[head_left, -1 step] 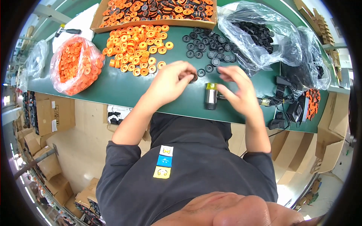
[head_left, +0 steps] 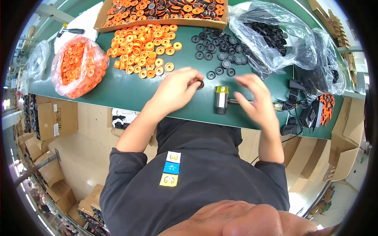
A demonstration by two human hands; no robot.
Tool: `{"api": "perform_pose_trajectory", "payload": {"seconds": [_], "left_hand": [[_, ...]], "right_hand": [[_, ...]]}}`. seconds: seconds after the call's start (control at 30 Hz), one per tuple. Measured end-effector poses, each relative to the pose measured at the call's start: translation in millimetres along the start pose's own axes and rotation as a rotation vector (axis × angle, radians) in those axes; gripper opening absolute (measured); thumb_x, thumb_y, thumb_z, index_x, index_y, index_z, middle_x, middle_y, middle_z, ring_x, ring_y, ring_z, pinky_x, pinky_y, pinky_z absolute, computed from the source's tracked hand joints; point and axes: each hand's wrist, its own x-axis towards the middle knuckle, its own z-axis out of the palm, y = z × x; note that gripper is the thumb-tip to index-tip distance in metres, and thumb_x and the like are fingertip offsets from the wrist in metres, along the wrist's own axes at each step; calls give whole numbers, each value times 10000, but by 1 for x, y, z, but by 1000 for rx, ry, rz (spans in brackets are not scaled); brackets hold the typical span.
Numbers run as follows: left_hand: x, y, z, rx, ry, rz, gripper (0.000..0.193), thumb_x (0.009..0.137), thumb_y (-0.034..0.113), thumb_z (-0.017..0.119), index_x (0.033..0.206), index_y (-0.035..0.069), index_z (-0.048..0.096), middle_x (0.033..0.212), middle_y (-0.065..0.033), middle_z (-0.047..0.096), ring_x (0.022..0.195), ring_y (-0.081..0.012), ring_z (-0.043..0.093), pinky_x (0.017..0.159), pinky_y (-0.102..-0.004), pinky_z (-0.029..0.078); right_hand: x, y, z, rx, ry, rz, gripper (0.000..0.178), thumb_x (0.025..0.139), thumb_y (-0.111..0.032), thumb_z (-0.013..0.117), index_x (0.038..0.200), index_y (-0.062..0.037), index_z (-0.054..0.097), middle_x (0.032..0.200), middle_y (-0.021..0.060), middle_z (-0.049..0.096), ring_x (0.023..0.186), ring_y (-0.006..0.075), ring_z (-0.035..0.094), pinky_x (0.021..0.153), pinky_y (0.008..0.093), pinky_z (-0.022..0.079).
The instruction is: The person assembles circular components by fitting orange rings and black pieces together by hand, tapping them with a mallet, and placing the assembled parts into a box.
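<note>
My left hand [head_left: 179, 89] is closed, pinching a small dark disc [head_left: 201, 85] between thumb and fingertips just above the green table. The fingers hide most of that disc. To the right, my right hand [head_left: 256, 98] is open, slightly smeared by motion, with thumb and fingers apart and nothing between them. It hovers over the handle of a mallet [head_left: 221, 103], whose metal head has a yellow face and a black face. Beyond the hands, black plastic discs [head_left: 219, 71] lie singly and in a loose group. Orange plastic rings [head_left: 149, 53] are heaped to their left.
A cardboard box [head_left: 165, 24] of orange-and-black pieces stands at the back. On the left sits a clear bag [head_left: 59, 78] of orange rings; on the right, a clear bag [head_left: 299, 55] of black parts. Black cables [head_left: 299, 103] lie near the right end, and another hammer [head_left: 73, 31] far left.
My right hand has drawn back to the right from the black discs, and the one by its fingertips now shows fully. The left hand keeps its disc, with little movement.
</note>
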Motion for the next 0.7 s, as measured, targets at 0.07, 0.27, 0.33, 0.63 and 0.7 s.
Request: {"api": "perform_pose_trajectory", "payload": {"seconds": [0.07, 0.27, 0.33, 0.63, 0.7], "left_hand": [[-14, -9, 4, 319, 10, 196, 117, 885, 23, 652, 998, 26, 681, 924, -129, 652, 844, -336, 655, 771, -402, 532], [-11, -14, 16, 318, 112, 270, 126, 882, 22, 661, 1007, 15, 679, 979, -132, 632, 931, -336, 646, 794, -403, 529], [-11, -18, 12, 237, 144, 278, 162, 886, 12, 655, 1045, 10, 687, 981, -133, 643, 905, -321, 653, 776, -375, 536], [-33, -37, -11, 52, 290, 112, 136, 882, -42, 634, 1007, -20, 684, 845, -61, 614, 649, -115, 541, 618, -259, 460], [-32, -39, -9, 32, 287, 121, 129, 878, -46, 633, 995, -21, 682, 839, -65, 613, 642, -123, 539, 618, -263, 460]], "right_hand": [[-28, 1, -21, -261, -61, 21, 418, 755, 16, 714, 1165, -13, 636, 1145, 168, 608, 1066, 370, 602, 926, 435, 493], [-64, 22, -27, -619, -262, 227, 327, 725, -2, 692, 1037, 2, 597, 1022, 165, 588, 979, 381, 584, 826, 459, 485], [-62, 17, -29, -590, -314, 239, 285, 752, -17, 691, 1014, 0, 581, 989, 167, 588, 953, 382, 591, 803, 464, 485], [-47, -38, -25, -190, -461, 375, 198, 943, -111, 645, 1054, 23, 550, 832, 221, 611, 771, 446, 617, 685, 488, 477], [-38, -48, -20, -128, -433, 433, 180, 960, -116, 626, 1054, 18, 551, 836, 225, 613, 766, 445, 618, 681, 485, 480]]}}
